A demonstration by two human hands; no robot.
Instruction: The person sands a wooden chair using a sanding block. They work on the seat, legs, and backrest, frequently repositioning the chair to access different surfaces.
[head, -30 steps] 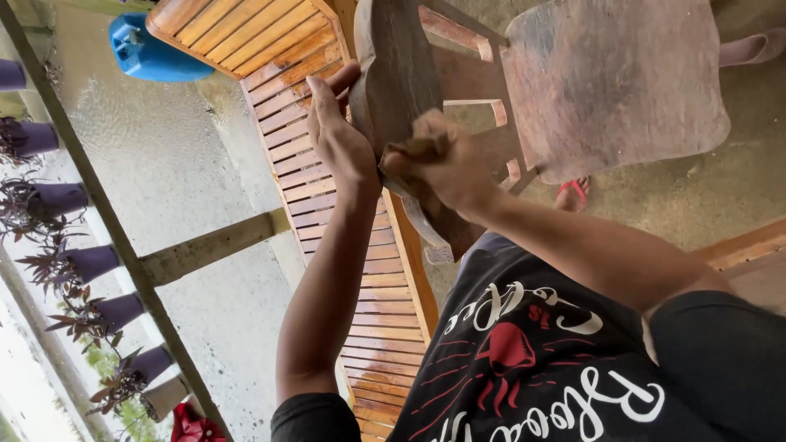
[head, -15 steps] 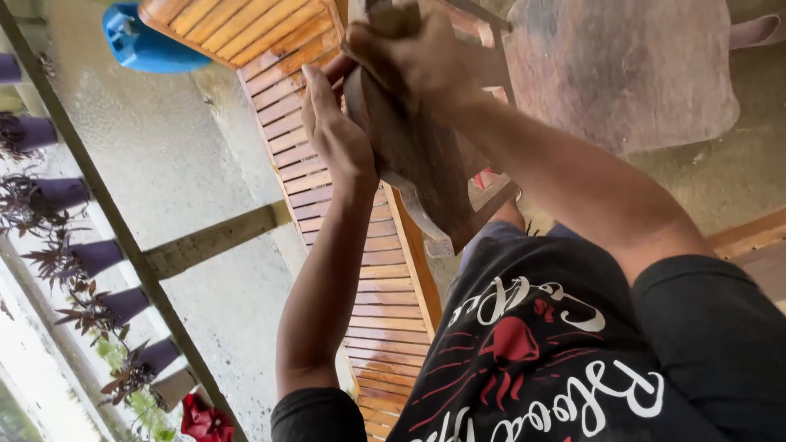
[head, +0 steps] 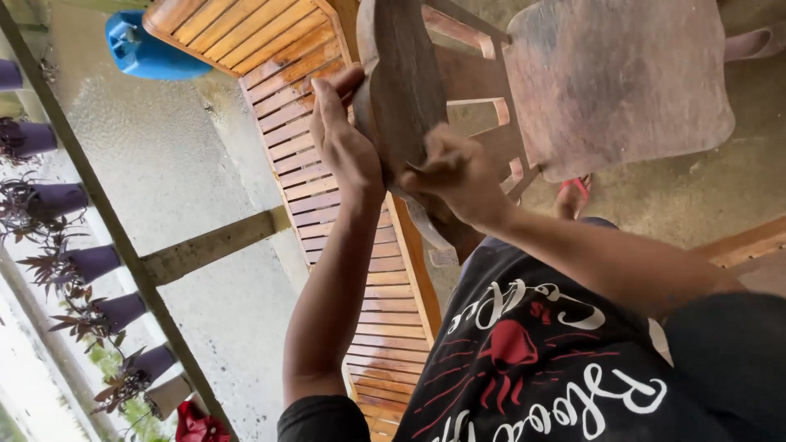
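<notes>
The left hand lay flat against the near edge of a dark curved wooden piece, fingers stretched out along it and the thumb hooked over its side — open, pressed to the wood rather than wrapped around it. Just beside it, the right hand was curled shut on something small pressed against the face of the same piece; what the fingers gripped was hidden under them and could not be made out. The two hands sat close together, the wooden piece standing between them and rising beyond the fingertips of both.

Past the right hand stood a worn wooden chair, its broad scuffed seat turned toward the camera and its rails running behind the dark piece. Beyond the left hand stretched a slatted orange-brown wooden panel, which also ran on under the left forearm. Farther out on the left hand's side sat a blue plastic container on the pale concrete floor, and well apart from it a row of purple pots with dark-leaved plants lined a railing — all well away from both hands.
</notes>
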